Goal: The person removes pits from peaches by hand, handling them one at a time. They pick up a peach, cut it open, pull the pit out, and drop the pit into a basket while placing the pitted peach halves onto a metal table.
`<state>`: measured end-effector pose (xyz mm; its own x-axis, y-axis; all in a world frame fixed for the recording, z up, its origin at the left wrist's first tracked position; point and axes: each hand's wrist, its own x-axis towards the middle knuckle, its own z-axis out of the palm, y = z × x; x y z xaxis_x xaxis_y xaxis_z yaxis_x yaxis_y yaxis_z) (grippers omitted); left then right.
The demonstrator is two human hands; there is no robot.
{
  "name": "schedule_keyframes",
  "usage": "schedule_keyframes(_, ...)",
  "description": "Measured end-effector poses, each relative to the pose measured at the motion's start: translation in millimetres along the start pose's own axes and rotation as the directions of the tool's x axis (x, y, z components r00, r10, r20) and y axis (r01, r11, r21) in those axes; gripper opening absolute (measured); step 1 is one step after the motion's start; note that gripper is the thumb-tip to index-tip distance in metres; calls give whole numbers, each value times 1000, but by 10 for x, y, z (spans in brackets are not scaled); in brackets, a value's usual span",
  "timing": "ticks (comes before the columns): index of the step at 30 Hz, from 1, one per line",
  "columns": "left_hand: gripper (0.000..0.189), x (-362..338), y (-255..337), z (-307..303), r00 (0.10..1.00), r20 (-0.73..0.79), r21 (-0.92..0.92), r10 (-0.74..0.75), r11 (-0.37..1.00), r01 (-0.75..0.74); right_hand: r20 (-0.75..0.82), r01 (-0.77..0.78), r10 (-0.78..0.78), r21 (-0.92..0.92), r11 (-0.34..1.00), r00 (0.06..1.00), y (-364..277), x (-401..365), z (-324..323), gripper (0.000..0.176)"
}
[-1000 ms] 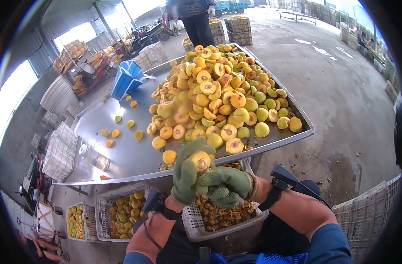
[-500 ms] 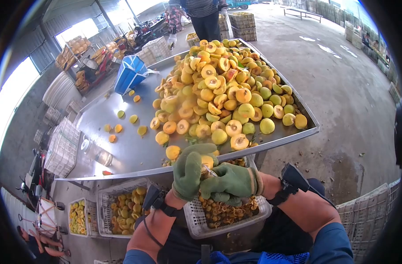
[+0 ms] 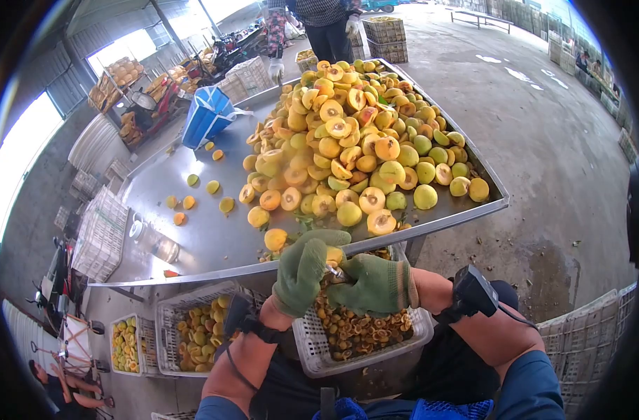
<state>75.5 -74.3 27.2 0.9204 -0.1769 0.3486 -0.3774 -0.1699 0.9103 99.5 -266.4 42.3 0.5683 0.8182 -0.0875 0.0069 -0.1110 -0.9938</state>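
A yellow fruit [image 3: 333, 256] sits pinched between two green-gloved hands, just below the near edge of the steel desk [image 3: 193, 238]. The left hand [image 3: 302, 271] curls round it from the side. The right hand [image 3: 373, 284] is fisted against it, closed on what looks like a small blade [image 3: 336, 272]. We judge the fruit is held right over the white crate [image 3: 312, 358] of brown pits so that whatever drops lands inside. A second crate [image 3: 167, 329], just left of it, holds yellow pieces, which we read as keeping flesh apart from stones. The heap [image 3: 354, 140] of whole and halved fruit lies on the desk within arm's reach, with strays scattered beside a blue bag [image 3: 204, 115]. Another person [image 3: 326, 24] stands at the far end.
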Motion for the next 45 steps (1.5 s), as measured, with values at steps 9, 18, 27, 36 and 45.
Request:
schedule_keyframes(9,44,-1,-103,42,1000,0,31,-24,999,24,-44,40,-46,-125,991,998,184,59,-32,14)
schedule_keyframes(18,33,-5,-166,131,993,-70,25,-93,995,95,-166,184,-316,-536,824,934,367,134,-20,12)
schedule_keyframes(27,54,-12,-155,242,987,-134,-46,-89,995,83,84,-267,259,112,957,962,-41,-79,-141,14)
schedule_keyframes(36,54,74,-191,265,984,-136,-57,-119,992,112,-123,55,-51,27,998,991,624,284,-38,17)
schedule_keyframes(45,49,56,-746,-18,877,-313,-651,-365,755,82,-274,171,-233,-233,957,933,423,70,-57,23)
